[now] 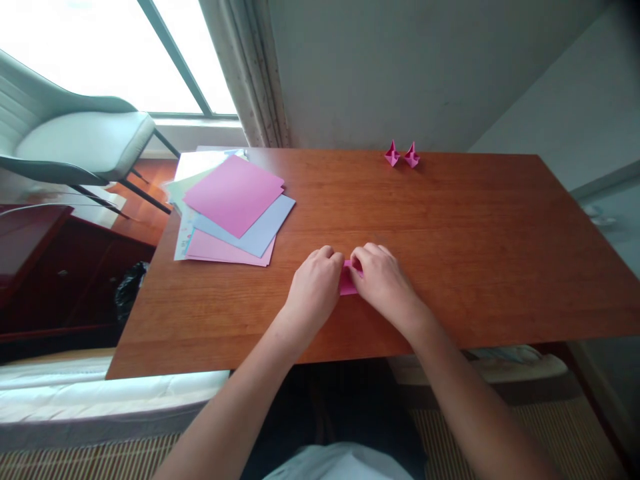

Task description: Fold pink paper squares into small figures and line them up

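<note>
A small piece of folded pink paper (349, 285) lies at the middle of the table's near side, between my two hands. My left hand (318, 280) covers its left end, fingers curled and pressed together on it. On the other side, my right hand (379, 277) pinches the paper's upper right part between thumb and fingers. Most of the paper is hidden under my hands, so its folds are hard to make out. Two finished-looking pink origami figures, a left one (393, 155) and a right one (412, 156), stand side by side at the table's far edge.
A stack of coloured paper lies at the left: a pink sheet (235, 193) on top, a pale blue sheet (265, 227) and light pink sheets (230, 250) below. The wooden table (475, 247) meets the wall behind. A white chair (85, 143) stands by the window.
</note>
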`<state>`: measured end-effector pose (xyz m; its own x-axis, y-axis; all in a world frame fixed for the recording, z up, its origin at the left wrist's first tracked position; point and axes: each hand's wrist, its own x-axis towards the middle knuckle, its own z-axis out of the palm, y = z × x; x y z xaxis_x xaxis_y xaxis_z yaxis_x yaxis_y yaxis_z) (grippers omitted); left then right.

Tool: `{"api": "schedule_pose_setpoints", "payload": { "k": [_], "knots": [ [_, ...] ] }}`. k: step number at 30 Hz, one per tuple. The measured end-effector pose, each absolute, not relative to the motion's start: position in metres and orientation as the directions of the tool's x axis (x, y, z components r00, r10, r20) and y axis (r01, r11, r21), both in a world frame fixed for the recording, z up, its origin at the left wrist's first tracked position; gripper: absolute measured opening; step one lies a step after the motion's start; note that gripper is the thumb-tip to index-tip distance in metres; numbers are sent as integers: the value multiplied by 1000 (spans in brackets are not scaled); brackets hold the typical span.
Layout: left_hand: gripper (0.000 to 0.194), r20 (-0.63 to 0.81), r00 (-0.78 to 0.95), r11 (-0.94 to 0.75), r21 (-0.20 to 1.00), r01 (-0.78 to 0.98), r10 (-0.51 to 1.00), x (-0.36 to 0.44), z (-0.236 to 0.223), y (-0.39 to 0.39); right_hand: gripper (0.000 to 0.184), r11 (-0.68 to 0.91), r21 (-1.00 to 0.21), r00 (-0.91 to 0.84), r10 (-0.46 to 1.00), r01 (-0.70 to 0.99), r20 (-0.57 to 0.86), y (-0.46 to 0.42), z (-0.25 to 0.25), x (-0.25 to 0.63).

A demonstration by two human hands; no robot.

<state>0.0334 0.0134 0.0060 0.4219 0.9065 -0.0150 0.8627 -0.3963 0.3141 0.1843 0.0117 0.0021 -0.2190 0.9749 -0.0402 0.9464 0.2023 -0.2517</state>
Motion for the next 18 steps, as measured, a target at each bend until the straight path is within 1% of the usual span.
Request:
{"api": "schedule_pose_setpoints", "payload": {
  "k": [5,8,12,18],
  "knots": [
    [12,49,384,-382,281,880,922,42,5,-5,26,173,-213,-172,985,962,26,-6,-2,175],
    [11,68,348,-352,278,894,935,47,4,-14,20,173,-200,-164,985,964,62,-15,-4,173],
    [11,121,337,-357,246,901,934,51,-3,-23,15,206,-176,-186,975,963,121,-23,-9,177],
    [13,172,348,-375,168,912,922,52,-11,-31,11,293,-92,-270,941,952,206,-29,-15,181]
  ]
}}
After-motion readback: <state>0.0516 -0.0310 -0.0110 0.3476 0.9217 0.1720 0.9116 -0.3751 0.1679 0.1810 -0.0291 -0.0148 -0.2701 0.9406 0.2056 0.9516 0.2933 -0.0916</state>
